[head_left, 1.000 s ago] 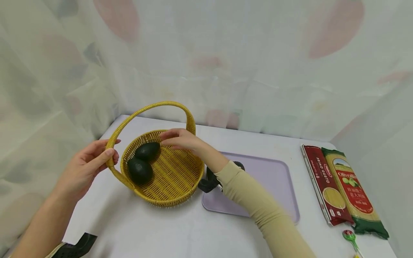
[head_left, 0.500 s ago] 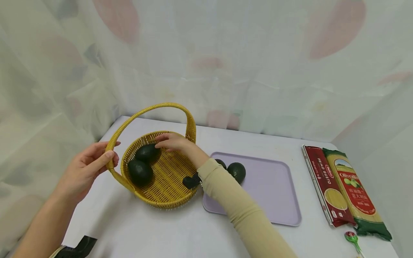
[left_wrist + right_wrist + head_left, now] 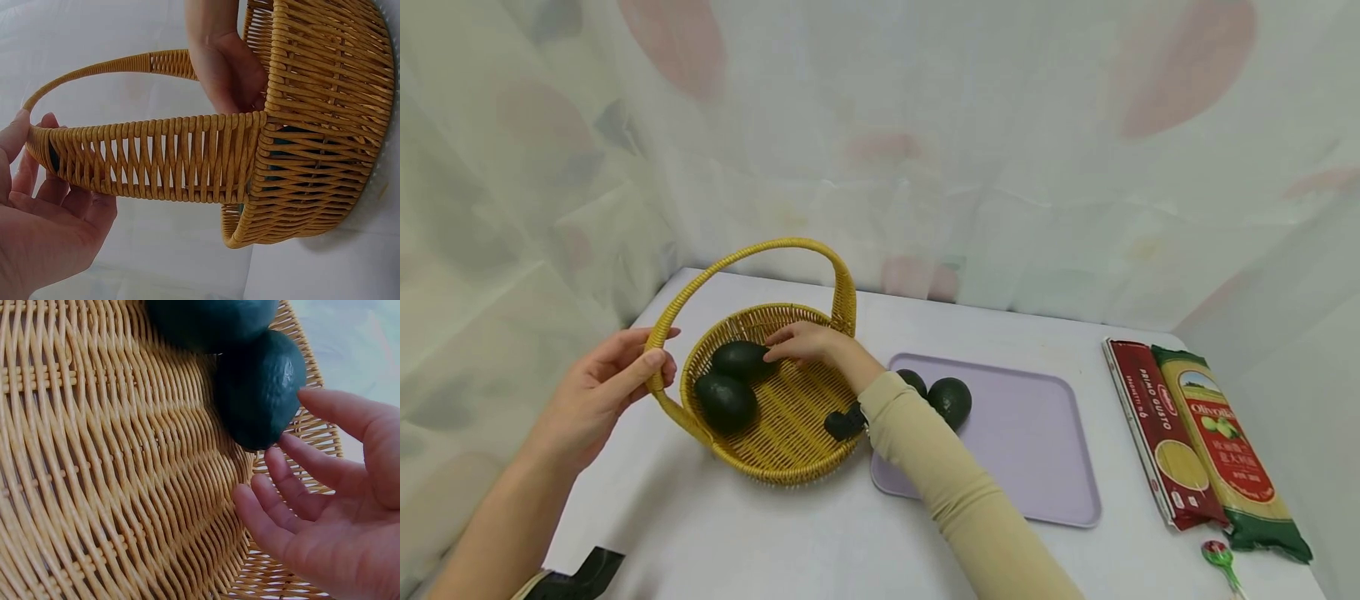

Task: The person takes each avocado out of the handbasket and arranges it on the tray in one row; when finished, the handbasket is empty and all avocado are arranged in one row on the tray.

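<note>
My left hand (image 3: 597, 390) grips the side of the handle (image 3: 752, 250) of a yellow wicker basket (image 3: 797, 417), thumb on the near side and fingers behind. Two dark green avocados lie against each other at the basket's left: a nearer avocado (image 3: 726, 405) and a farther avocado (image 3: 739, 360). Reaching in under the handle, my right hand (image 3: 811, 343) has its fingertips at the farther avocado's end. In the right wrist view, the thumb and index fingertip meet the end of that avocado (image 3: 259, 390), while the other fingers (image 3: 259, 515) stay extended beside it over the weave.
Right of the basket lies a pale purple tray (image 3: 1030, 450), with an avocado (image 3: 950, 402) and another avocado (image 3: 912, 381) partly behind my sleeve. Farther right are a red spaghetti pack (image 3: 1157, 433), a green-and-red pasta bag (image 3: 1228, 450) and a small green-handled item (image 3: 1219, 553).
My right hand has moved left and slightly down to the farther avocado, which has turned a little. The tray's avocados have come out from behind my forearm. My left hand keeps its grip.
</note>
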Available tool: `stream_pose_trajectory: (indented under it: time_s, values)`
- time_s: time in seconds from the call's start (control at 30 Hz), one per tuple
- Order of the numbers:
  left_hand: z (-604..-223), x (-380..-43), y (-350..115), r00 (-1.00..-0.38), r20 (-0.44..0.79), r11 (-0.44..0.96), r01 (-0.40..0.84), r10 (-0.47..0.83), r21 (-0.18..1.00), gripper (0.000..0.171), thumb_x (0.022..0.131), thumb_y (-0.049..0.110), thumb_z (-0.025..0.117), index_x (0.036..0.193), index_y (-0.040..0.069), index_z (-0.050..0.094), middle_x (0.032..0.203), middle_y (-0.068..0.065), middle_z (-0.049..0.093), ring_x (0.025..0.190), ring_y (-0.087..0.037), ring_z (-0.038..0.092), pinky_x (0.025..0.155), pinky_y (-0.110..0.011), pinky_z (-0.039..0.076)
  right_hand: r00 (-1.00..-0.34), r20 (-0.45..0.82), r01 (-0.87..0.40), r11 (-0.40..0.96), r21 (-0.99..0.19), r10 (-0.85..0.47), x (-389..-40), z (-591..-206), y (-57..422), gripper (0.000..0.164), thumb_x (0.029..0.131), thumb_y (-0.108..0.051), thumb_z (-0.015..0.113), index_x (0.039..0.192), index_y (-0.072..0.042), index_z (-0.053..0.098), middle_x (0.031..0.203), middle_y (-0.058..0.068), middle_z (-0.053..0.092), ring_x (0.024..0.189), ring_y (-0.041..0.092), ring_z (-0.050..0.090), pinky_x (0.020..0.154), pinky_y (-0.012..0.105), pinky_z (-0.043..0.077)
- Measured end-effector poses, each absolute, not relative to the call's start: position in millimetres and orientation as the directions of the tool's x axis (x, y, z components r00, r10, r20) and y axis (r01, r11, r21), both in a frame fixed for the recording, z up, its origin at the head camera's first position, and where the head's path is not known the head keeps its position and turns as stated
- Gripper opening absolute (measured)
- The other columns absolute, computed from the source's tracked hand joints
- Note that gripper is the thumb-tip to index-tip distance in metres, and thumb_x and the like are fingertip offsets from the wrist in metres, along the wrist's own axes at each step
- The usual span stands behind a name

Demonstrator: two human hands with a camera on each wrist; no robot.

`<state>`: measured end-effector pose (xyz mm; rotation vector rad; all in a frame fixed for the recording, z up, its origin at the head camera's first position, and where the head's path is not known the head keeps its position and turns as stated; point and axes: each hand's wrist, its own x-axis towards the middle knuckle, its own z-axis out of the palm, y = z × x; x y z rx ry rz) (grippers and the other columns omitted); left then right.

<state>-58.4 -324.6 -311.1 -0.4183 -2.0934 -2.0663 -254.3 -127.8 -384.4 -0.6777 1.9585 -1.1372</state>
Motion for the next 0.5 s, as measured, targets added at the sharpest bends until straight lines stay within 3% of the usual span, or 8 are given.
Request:
stream_pose_trajectory:
  time_s: [0.2,0.5]
  values:
    - [-311.4,-58.9,-325.2,-0.946,0.315,0.0,0.316,0.081,0.949,0.026,0.1,-0.008,0.043,0.122,-0.002,0.055,0.087,-0.004,0.065,0.082,-0.014,0.061,0.08,-0.019,0.051,-0.564,-0.344,-0.119,0.485,-0.866,-0.751,-251.7,-384.7,-128.5,0.048,0.09,-0.023,0.071,0.134,-0.008,0.056,0.133,0.005,0.054,0.117,0.02,0.055,0.094,0.038,0.049]
    - [-311.3,-59.0,-324.5,-0.949,0.305,0.008,0.307,0.078,0.952,0.027,0.1,-0.007,0.043,0.124,-0.002,0.055,0.087,-0.003,0.065,0.082,-0.015,0.06,0.08,-0.02,0.051,-0.574,-0.337,-0.067,0.452,-0.889,-0.747,-245.6,-392.4,-135.8,0.065,0.086,-0.018,0.076,0.143,-0.008,0.045,0.141,0.014,0.048,0.103,0.021,0.059,0.087,0.042,0.052]
